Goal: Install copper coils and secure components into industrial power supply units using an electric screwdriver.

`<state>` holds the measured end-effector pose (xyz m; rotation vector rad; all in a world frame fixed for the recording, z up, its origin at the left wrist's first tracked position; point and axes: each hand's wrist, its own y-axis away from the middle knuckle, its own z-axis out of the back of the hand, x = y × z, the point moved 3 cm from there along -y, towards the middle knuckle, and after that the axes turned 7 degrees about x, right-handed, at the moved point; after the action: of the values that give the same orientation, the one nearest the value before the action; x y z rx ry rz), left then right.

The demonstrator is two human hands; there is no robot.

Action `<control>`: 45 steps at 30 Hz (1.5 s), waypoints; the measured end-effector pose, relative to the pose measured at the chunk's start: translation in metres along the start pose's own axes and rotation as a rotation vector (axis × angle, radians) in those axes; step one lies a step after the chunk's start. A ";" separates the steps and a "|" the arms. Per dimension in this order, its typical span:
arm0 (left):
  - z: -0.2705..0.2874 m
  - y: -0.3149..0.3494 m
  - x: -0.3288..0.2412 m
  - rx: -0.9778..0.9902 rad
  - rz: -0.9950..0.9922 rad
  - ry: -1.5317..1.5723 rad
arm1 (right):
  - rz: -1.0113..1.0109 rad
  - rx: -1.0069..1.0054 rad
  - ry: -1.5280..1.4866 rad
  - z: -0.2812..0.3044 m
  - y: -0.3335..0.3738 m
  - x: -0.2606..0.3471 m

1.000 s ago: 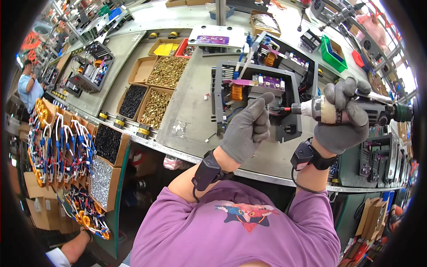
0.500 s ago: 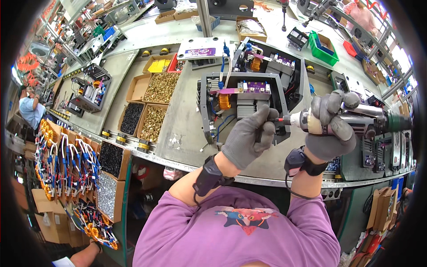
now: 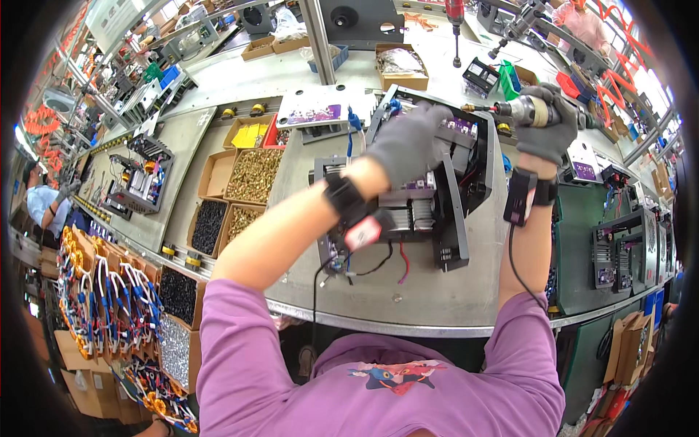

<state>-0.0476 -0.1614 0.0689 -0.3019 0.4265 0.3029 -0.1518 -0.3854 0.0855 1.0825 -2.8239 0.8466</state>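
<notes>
My right hand [image 3: 547, 131], gloved in grey, is closed around a power screwdriver [image 3: 521, 111], its bit pointing left with a small brass-coloured piece [image 3: 470, 108] at the tip. Smeared by motion, my gloved left hand [image 3: 411, 146] is above the dark metal chassis units; its fingers cannot be made out. Under my left forearm lies the near chassis [image 3: 450, 226], with grey heatsinks, a purple circuit board and loose red and black wires. Just behind it is the far chassis [image 3: 477, 164], also open, with another purple board [image 3: 459, 130]. The driver's tip is over its far side.
Left of the chassis are boxes of brass screws [image 3: 253, 173] and black screws [image 3: 211, 222]. Wire harnesses [image 3: 109, 284] hang at the lower left. A red power driver [image 3: 456, 29] hangs over the bench's back. More chassis units [image 3: 626, 247] stand at right.
Both hands have moved away from the near chassis toward the far one. The screwdriver has swung up and back, and my left hand has left its bit. The near chassis sits slightly turned.
</notes>
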 end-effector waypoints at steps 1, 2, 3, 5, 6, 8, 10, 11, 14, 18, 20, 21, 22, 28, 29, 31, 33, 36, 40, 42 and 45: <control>0.001 -0.023 0.014 0.015 -0.066 -0.191 | -0.017 0.045 -0.028 0.010 -0.015 -0.004; -0.002 -0.045 0.026 0.025 -0.122 -0.548 | -0.011 0.051 -0.042 0.019 -0.028 -0.006; -0.005 -0.062 0.039 0.082 -0.125 -0.582 | -0.078 0.105 -0.048 0.025 -0.037 -0.010; -0.010 -0.089 0.063 0.240 -0.051 -0.617 | -0.067 0.056 0.068 0.036 -0.056 -0.020; -0.014 -0.096 0.072 0.313 0.008 -0.607 | -0.059 0.053 0.155 0.039 -0.061 -0.026; -0.016 -0.104 0.082 0.370 0.052 -0.598 | -0.079 0.012 0.305 0.045 -0.070 -0.038; -0.017 -0.106 0.084 0.346 0.032 -0.607 | -0.188 -0.026 0.359 0.050 -0.076 -0.052; -0.017 -0.106 0.084 0.343 0.025 -0.619 | -0.160 -0.016 0.475 0.051 -0.077 -0.058; -0.018 -0.106 0.084 0.308 0.026 -0.618 | -0.326 -0.068 0.632 0.053 -0.075 -0.074; -0.022 -0.109 0.082 0.253 0.044 -0.615 | -0.320 0.052 0.862 0.038 -0.063 -0.087; -0.023 -0.111 0.082 0.208 0.043 -0.603 | -0.232 0.070 0.974 0.029 -0.057 -0.093; -0.024 -0.112 0.082 0.213 0.052 -0.599 | -0.199 0.097 1.017 0.024 -0.055 -0.097; -0.025 -0.113 0.081 0.219 0.059 -0.595 | -0.179 0.127 1.056 0.020 -0.053 -0.101; -0.025 -0.123 0.078 0.249 0.093 -0.612 | -0.001 0.216 1.271 0.013 -0.051 -0.124; -0.025 -0.123 0.078 0.261 0.099 -0.605 | -0.046 0.172 1.283 0.017 -0.051 -0.125; -0.025 -0.122 0.079 0.264 0.103 -0.615 | -0.095 0.093 1.261 0.024 -0.053 -0.123; -0.026 -0.121 0.081 0.240 0.085 -0.598 | -0.111 0.103 1.257 0.029 -0.055 -0.121; -0.026 -0.118 0.081 0.216 0.050 -0.599 | -0.105 0.090 1.294 0.030 -0.057 -0.119; -0.017 -0.111 0.068 0.247 0.037 -0.673 | -0.160 -0.004 1.475 0.031 -0.058 -0.117; 0.002 -0.109 0.054 0.200 0.059 -0.767 | -0.134 0.044 1.264 0.034 -0.058 -0.116; 0.047 -0.087 0.040 -0.001 0.050 -0.788 | -0.113 0.113 1.363 0.051 -0.061 -0.111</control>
<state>0.0338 -0.2155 0.1116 -0.1529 -0.3433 0.4423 -0.0200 -0.3794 0.0512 0.3393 -1.5622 1.1121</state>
